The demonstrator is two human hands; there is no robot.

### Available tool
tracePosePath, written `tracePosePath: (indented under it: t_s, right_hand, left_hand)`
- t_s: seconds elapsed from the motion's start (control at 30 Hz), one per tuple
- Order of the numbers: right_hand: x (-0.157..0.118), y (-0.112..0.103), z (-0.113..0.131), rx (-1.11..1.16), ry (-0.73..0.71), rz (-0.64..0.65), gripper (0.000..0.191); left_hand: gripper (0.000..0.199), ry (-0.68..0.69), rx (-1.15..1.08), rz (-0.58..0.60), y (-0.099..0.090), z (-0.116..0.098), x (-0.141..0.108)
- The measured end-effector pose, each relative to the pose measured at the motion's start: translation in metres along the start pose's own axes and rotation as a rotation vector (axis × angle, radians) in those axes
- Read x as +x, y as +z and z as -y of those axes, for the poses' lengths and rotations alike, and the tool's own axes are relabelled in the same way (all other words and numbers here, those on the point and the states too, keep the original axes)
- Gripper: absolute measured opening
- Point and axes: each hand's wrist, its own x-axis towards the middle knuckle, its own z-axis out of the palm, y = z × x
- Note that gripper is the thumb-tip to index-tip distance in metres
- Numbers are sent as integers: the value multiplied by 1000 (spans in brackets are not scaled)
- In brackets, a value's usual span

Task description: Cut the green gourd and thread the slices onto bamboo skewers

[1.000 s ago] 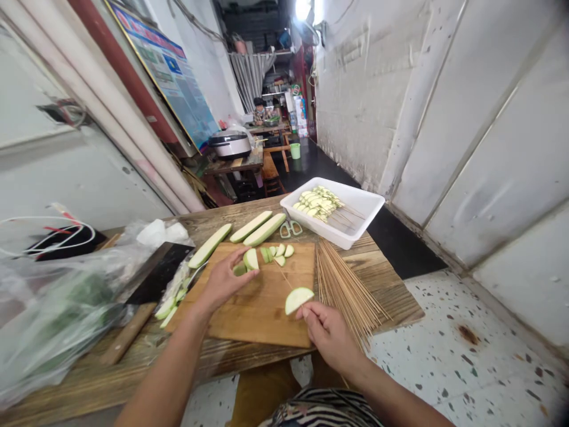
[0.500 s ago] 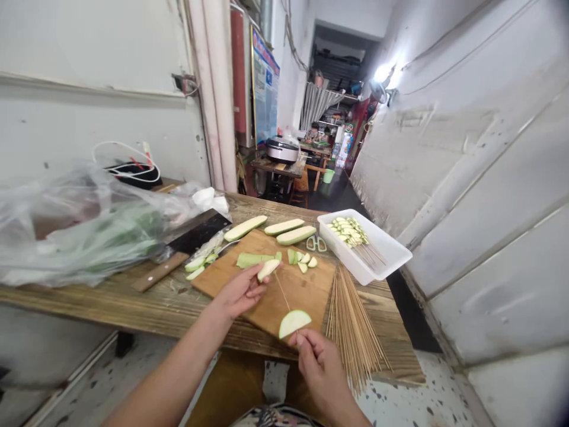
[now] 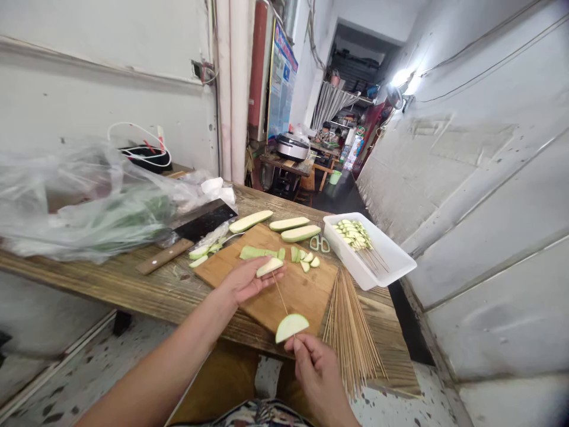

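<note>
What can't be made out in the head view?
Head view:
Lower end of the bamboo skewer: hidden by the right hand.
Underside of the squash slice: hidden against the left hand.
Contents of the plastic bag: green, blurred by the film.
Far shelves: too small.

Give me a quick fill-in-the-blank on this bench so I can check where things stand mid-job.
The left hand holds a pale green slice close to the upper end of a bamboo skewer, which the ____ hand holds.
The cleaver lying on the table has a ____ handle.
The green-handled scissors lie between the cutting board and the white ____.

Missing words: right; wooden; tray.
</note>
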Motion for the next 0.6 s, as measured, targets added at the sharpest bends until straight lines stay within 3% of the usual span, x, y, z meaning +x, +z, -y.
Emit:
tracePosePath:
  t_s: [0.27,0.6]
  right_hand:
    - [-2,-2,-2,7,-12,-7,35]
    - [-3,-3,-2,2,-35,-64,37]
  left_hand:
    - [8,37,-32,-58,8,2,5]
    - [8,48,-39,-37,11,5,4]
